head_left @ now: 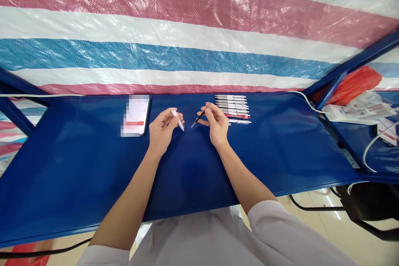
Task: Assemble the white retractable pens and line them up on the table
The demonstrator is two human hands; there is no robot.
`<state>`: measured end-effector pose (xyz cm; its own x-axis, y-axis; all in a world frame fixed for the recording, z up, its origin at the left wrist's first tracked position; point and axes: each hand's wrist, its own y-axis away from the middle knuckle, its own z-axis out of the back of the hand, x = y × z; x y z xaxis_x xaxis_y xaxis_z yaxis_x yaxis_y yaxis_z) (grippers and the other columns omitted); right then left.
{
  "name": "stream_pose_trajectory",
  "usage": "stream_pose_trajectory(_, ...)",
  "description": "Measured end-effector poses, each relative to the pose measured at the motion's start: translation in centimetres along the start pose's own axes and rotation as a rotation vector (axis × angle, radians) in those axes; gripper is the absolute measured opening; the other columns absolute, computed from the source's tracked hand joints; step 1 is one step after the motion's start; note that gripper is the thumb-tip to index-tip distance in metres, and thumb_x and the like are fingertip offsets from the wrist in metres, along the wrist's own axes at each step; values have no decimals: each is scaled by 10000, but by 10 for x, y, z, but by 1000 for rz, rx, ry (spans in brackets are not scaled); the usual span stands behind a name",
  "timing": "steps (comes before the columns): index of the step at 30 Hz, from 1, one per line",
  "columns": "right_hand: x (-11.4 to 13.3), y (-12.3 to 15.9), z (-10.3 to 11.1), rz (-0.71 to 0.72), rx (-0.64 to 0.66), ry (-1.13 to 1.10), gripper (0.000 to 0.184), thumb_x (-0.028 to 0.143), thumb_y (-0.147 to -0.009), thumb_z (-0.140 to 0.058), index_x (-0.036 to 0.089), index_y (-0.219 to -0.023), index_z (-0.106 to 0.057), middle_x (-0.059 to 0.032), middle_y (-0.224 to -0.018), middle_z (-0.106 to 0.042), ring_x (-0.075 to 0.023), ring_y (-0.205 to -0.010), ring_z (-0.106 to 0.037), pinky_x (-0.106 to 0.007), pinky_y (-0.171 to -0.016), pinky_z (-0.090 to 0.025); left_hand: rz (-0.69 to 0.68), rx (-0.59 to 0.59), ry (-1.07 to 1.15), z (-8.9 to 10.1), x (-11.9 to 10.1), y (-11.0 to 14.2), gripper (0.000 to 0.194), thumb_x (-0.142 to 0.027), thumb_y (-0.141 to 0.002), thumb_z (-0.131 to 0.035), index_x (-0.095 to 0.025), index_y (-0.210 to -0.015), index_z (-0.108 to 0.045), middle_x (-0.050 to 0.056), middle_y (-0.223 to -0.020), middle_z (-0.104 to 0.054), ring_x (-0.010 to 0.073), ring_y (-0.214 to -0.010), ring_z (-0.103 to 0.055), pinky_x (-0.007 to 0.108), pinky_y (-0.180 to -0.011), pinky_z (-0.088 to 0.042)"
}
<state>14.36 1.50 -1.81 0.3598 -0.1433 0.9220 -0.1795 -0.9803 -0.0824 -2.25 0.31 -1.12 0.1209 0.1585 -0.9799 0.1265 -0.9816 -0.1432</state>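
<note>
My left hand (161, 129) is closed around a white pen barrel (178, 120), which slants down to the right. Between the fingertips of my right hand (218, 126) is a thin dark pen refill (198, 119), its lower end pointing down and left. A small gap separates the barrel and the refill, both held above the blue table (190, 170). Right behind my right hand lies a row of several white pens (231, 102), side by side. Near the front of that row sits a red pen (238, 116). My right hand partly covers the row's left ends.
A phone (137, 114) with a lit, partly blurred screen lies left of my left hand. A striped plastic sheet (174, 56) hangs behind the table. At right are a blue frame post (352, 66), a red plastic bag (355, 85), a white cable (307, 99) and a black chair (370, 203).
</note>
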Motion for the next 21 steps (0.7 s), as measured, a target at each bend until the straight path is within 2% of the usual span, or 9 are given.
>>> stream_pose_trajectory(8,-1,-7,6,-86,-46,-94,330,433,-770,-721,281,-1058,-668,8,-973,-688,-138,-842,-696,-271,-647,-624,30,-36,126,2,-2,-1,353,-345,-750,-787,-204,-1053,-675,35,-910,-707,178,-823,-697,418,-819,-609)
stream_pose_trajectory(15,0,-3,3,-42,-42,-3,347,463,-766,-712,265,-1048,-673,-2,-935,-703,-136,-812,-697,-264,-641,-620,15,-20,81,1,-1,-1,333,-329,-751,-783,-207,-1047,-690,33,-904,-710,165,-814,-678,368,-774,-613)
stream_pose_trajectory(21,-1,1,-1,3,23,95,311,454,-775,-704,246,-1006,-696,-26,-980,-723,-151,-830,-700,-278,-659,-618,31,12,11,1,-2,0,372,-356,-737,-787,-203,-1066,-703,35,-912,-720,163,-796,-669,334,-750,-598)
